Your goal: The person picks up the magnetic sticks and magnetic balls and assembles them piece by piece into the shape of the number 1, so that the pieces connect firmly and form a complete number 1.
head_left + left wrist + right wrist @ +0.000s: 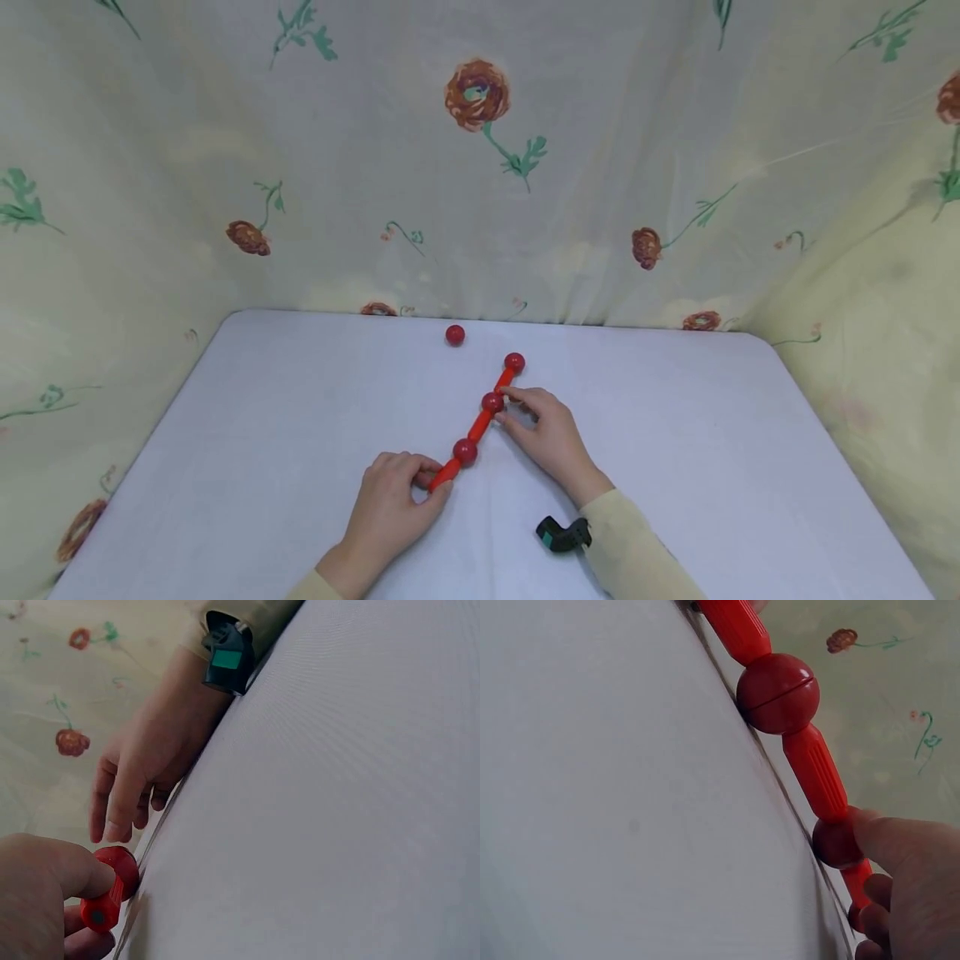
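A chain of bright red rods and dark red balls, likely magnetic building pieces, runs diagonally over the white table. My left hand (393, 504) pinches the nearest red rod (446, 473) between thumb and fingers; its bare end shows a grey spot in the left wrist view. Beyond that rod come the near ball (465, 452), a second rod (479, 426) and the middle ball (492, 402). My right hand (551, 437) holds this middle ball by its right side, with the thumb against it in the right wrist view. A third rod leads to the far ball (514, 362).
One loose red ball (455, 335) lies near the back edge of the table (675, 433). A black wrist device (562, 534) with a green patch sits by the right sleeve. Flower-printed cloth (360, 167) hangs behind and at both sides.
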{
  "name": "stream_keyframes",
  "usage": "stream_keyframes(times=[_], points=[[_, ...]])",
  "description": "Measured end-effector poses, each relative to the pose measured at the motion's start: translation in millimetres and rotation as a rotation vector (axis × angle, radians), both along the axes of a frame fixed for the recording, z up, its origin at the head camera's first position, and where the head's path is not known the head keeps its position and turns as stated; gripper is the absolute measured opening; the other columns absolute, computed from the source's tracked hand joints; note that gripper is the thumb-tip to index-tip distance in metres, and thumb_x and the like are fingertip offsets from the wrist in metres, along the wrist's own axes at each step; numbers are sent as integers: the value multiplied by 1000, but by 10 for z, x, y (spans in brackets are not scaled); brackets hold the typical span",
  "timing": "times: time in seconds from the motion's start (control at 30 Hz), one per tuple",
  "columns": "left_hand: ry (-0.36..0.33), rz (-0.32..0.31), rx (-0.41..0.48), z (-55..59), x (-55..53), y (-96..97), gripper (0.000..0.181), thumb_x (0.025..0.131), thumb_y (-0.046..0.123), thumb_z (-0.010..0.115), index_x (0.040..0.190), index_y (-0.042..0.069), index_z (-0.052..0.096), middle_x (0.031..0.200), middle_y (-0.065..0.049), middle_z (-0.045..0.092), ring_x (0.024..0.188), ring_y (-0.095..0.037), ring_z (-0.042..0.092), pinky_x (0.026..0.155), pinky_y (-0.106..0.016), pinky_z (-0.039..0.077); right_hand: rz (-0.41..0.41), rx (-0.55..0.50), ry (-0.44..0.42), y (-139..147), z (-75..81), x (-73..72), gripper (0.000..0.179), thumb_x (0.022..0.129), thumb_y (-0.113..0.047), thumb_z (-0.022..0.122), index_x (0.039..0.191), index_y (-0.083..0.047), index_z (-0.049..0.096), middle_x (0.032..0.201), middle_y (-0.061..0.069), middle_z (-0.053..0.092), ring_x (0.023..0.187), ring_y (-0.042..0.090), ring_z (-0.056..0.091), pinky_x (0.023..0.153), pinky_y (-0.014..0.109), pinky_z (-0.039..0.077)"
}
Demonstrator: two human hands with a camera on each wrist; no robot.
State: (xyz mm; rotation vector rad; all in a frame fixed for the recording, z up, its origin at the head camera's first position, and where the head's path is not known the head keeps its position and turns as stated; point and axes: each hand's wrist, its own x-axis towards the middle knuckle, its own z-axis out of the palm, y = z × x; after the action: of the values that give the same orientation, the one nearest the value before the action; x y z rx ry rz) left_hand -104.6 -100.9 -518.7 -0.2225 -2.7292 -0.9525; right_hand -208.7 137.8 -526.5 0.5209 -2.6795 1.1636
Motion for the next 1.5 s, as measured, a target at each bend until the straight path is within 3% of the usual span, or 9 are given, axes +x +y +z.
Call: stream_keyframes(times=[0.13, 0.27, 0.6, 0.8, 1.3, 1.5], points=[[-9, 6, -6, -6, 1, 0, 18, 79, 32, 82, 89, 21, 73, 71, 19, 56, 79, -7, 48, 70, -32, 40, 15, -58, 44, -11, -25, 126, 33, 87, -29, 77, 119, -24, 71, 100, -11, 63, 87, 6, 57, 75, 28, 52], [4, 4, -5, -10, -3, -7, 18, 79, 33, 82, 89, 21, 73, 71, 19, 56, 79, -7, 48, 71, -32, 40, 91, -92, 58, -54, -32, 234, 28, 88, -26, 77, 115, -23, 73, 95, -16, 63, 84, 5, 58, 73, 26, 52], [56, -17, -3, -40, -23, -30, 18, 79, 34, 81, 90, 22, 72, 72, 19, 57, 79, -7, 49, 72, -32, 42, 243, -25, 10, -177, 4, 398, 37, 89, -38, 74, 123, -25, 69, 108, -20, 65, 99, 1, 60, 85, 30, 52], [71, -27, 12, -36, -22, -29, 17, 79, 34, 81, 89, 23, 72, 72, 19, 57, 79, -7, 49, 73, -32, 43, 249, 18, 27, -205, 23, 416, 38, 86, -35, 78, 122, -25, 70, 108, -20, 66, 100, 1, 59, 87, 30, 51], [7, -26, -16, -7, -7, -10, 23, 78, 39, 83, 90, 23, 72, 73, 19, 58, 83, -7, 48, 73, -32, 43, 212, 48, 3, -227, 21, 417, 36, 85, -35, 78, 120, -25, 72, 106, -21, 67, 97, 0, 58, 84, 27, 52], [2, -20, -19, -6, -1, -1, 24, 76, 39, 84, 88, 23, 71, 69, 20, 52, 81, -8, 47, 71, -31, 44, 214, 41, -3, -228, 24, 415, 36, 85, -36, 78, 119, -26, 72, 106, -21, 67, 98, 0, 59, 85, 27, 52]])
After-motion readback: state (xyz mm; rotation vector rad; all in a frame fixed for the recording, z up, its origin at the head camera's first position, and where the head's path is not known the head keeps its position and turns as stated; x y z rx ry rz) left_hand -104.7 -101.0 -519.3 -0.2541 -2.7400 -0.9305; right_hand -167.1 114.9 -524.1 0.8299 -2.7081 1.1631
